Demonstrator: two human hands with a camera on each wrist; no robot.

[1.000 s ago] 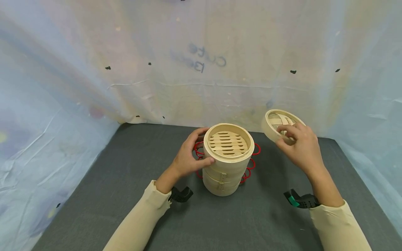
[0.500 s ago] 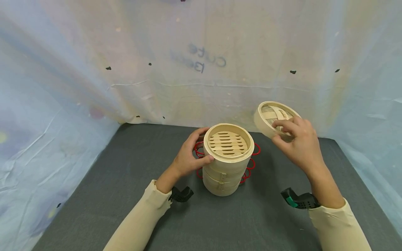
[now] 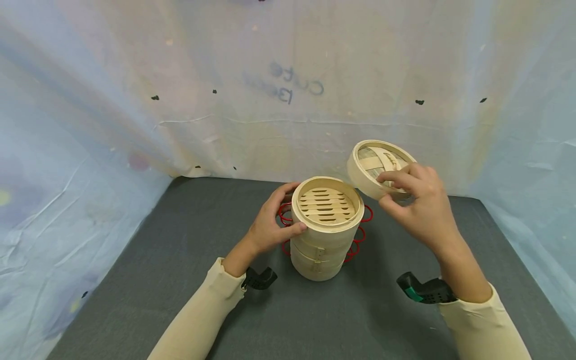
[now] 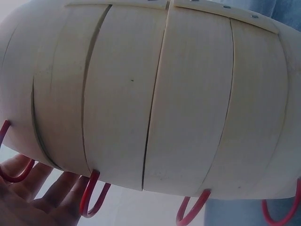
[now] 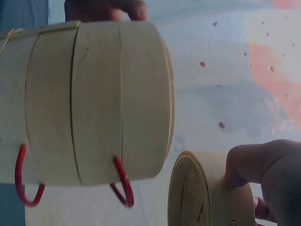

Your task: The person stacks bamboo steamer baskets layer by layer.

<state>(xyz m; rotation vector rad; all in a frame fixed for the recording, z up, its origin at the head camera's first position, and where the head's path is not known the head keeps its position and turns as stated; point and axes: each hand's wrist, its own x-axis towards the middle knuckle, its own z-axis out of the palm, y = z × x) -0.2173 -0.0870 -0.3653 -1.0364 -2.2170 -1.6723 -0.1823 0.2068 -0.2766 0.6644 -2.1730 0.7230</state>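
A stack of round bamboo steamer baskets stands upright on the dark table, its top tier uncovered and showing a slatted floor. Red loops stick out from both sides of the tiers. My left hand grips the upper tier from the left, thumb at the front and fingers behind. In the left wrist view those fingers show beyond the bamboo wall and red loops. My right hand pinches the woven bamboo steamer lid by its near side, holding it tilted in the air right of the stack's top.
The dark grey table spreads around the stack. Behind it hangs a pale plastic sheet with blurred writing, and more sheeting closes both sides. Black wrist straps sit on both forearms.
My right hand has carried the steamer lid leftward and a little up, closer to the stack's top rim. The left hand and the stack have stayed put.
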